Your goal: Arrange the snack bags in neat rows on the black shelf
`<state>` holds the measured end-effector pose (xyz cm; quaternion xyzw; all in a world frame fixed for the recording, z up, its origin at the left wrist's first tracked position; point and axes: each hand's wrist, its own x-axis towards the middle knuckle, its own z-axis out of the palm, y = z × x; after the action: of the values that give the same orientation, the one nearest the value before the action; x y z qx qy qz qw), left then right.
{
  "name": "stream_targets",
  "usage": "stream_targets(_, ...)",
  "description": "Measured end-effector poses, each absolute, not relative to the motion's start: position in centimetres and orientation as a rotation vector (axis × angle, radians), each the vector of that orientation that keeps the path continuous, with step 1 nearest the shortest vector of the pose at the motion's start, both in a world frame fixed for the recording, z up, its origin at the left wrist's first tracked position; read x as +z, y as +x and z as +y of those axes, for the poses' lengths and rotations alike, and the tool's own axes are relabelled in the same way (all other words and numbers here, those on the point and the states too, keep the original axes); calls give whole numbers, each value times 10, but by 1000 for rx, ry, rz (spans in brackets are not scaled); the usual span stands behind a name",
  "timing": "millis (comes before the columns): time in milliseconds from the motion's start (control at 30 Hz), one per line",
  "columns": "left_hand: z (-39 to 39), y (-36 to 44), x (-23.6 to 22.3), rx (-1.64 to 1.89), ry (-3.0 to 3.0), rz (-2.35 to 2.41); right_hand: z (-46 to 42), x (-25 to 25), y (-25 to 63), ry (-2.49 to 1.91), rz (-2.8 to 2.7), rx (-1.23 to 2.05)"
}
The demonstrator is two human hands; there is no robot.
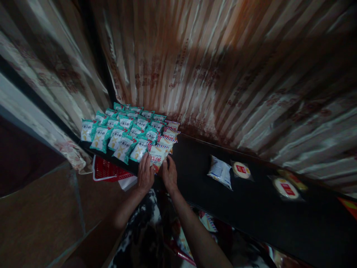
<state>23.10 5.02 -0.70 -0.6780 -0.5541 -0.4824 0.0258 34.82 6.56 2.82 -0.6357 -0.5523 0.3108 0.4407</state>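
Between my two hands stands a cream snack bag (156,157) with red lettering and a striped top edge, at the front of a dark shelf (192,175). My left hand (145,172) has its fingers against the bag's left side. On the right side, my right hand (169,172) presses in with thumb and fingers, so the bag is gripped between both. Behind it runs a column of similar striped bags (170,131). Left of these, rows of teal-and-white snack bags (122,123) lean upright, close together.
A blue-and-white packet (220,172) and round packaged items (241,170) (286,188) lie on the shelf to the right. A red basket (107,169) sits below at left. More packets (208,221) are under the shelf's front edge. Pleated curtain (173,59) hangs behind.
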Motion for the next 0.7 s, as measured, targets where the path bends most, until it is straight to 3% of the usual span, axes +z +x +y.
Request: stream_targets(700, 71, 239, 17, -1407, -2123, -1713, 96, 27, 361, -1580, -1274, 729)
